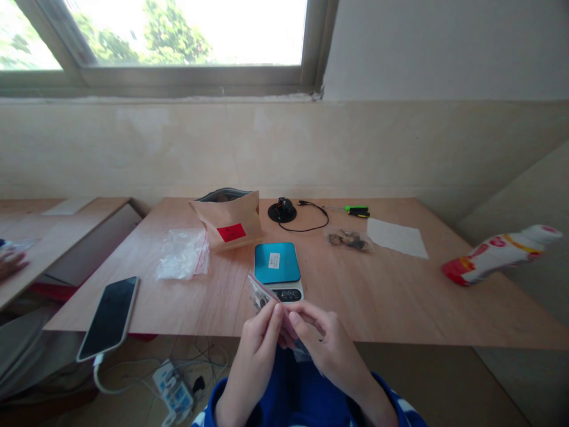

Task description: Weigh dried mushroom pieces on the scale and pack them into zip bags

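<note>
Both hands meet at the front edge of the table on a clear zip-lock bag (258, 292) with a red seal strip. My left hand (262, 332) pinches the strip between thumb and fingers. Close beside it, my right hand (322, 335) is closed on the same strip. Dark pieces show dimly through the bag; much of it is hidden behind my fingers. Just beyond stands a kitchen scale (277, 263) with a blue plate and a dark display panel. A brown paper pouch (231, 216) with a red label stands open behind it to the left.
Clear empty bags (183, 255) lie left of the pouch; a phone (109, 317) on a cable overhangs the edge. Behind are a black round device (282, 210) with a cable, screwdrivers (357, 211), a filled bag (349, 239), white paper (397, 237) and a bottle (500, 255). Another person's hand (11, 263) is far left.
</note>
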`<state>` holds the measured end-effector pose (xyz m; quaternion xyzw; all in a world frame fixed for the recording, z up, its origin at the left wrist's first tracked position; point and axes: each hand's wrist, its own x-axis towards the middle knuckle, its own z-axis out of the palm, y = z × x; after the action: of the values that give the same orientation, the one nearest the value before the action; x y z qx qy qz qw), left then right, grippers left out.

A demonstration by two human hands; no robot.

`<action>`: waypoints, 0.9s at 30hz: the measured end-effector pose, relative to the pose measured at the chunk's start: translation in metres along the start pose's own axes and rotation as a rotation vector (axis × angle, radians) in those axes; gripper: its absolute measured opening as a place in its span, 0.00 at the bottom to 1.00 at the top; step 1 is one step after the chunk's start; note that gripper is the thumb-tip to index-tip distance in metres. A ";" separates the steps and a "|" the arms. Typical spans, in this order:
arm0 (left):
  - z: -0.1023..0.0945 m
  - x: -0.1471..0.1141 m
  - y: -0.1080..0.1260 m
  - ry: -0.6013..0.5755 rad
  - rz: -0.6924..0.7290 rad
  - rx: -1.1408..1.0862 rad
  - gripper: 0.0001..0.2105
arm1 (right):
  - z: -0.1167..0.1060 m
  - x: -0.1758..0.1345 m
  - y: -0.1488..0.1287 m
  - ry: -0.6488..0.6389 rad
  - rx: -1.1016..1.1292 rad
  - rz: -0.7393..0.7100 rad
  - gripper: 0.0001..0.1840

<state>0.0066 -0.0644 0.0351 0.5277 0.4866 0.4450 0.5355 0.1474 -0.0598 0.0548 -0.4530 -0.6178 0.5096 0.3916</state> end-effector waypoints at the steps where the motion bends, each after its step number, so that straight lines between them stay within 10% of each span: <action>1: 0.000 0.000 0.000 -0.002 -0.001 -0.005 0.16 | 0.000 0.000 0.000 -0.006 0.010 0.006 0.18; 27: -0.003 -0.002 0.000 0.037 0.036 0.071 0.15 | 0.000 0.000 -0.001 -0.016 -0.005 -0.001 0.18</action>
<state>0.0032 -0.0664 0.0352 0.5464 0.5024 0.4468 0.4994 0.1472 -0.0593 0.0555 -0.4497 -0.6226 0.5115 0.3854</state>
